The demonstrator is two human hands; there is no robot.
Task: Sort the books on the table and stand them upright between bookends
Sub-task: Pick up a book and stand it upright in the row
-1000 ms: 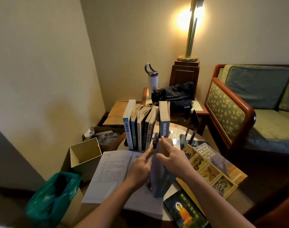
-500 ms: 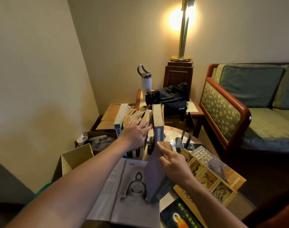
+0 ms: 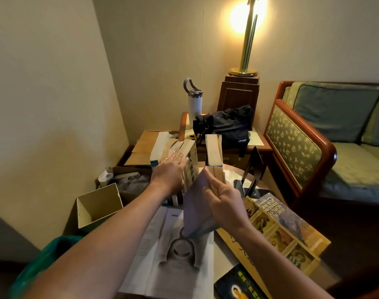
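Note:
A row of upright books [image 3: 190,156] stands at the table's far side and leans to the left. My left hand [image 3: 170,170] presses flat against that row with straight fingers. One more book [image 3: 214,153] stands upright to the right, with a gap between it and the row. My right hand [image 3: 224,200] grips the top of a grey-covered book [image 3: 194,206] held on end just in front of the gap. A black bookend [image 3: 252,167] stands to the right of the books.
Flat on the table lie a large open book [image 3: 175,253], a yellow picture book [image 3: 277,234], a handbook [image 3: 277,210] and a dark book [image 3: 238,285]. Open cardboard boxes [image 3: 98,203] sit left, a green bag [image 3: 44,262] below. A white bottle [image 3: 194,102], black bag [image 3: 227,124], lamp and sofa stand behind.
My left hand let go of the grey book, reached to the standing row and pushed it left, opening a gap. My right hand keeps the grey book upright and has brought it nearer.

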